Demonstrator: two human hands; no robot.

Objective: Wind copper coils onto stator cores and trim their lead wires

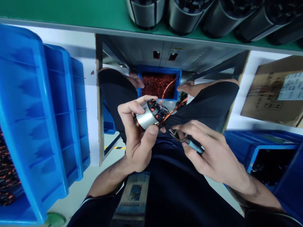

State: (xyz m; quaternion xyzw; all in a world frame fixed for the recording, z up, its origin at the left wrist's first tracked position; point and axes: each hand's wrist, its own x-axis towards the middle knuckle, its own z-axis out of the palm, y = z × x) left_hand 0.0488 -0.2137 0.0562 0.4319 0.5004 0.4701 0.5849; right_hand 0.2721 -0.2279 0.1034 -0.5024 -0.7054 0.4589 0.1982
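My left hand (136,135) is wrapped around a silver motor stator (149,116) with copper windings, held over my lap. Loose copper wire (169,91) trails up from its open end. My right hand (208,151) grips pliers with blue handles (189,142); their jaws sit right at the stator's winding end. Both hands are close together above my dark trousers.
A blue bin of copper wire scraps (158,82) stands on the floor between my knees. Stacked blue crates (42,119) are at the left, another blue bin (265,154) at the right, a cardboard box (274,91) behind it. Several metal cylinders (189,15) line the green bench edge.
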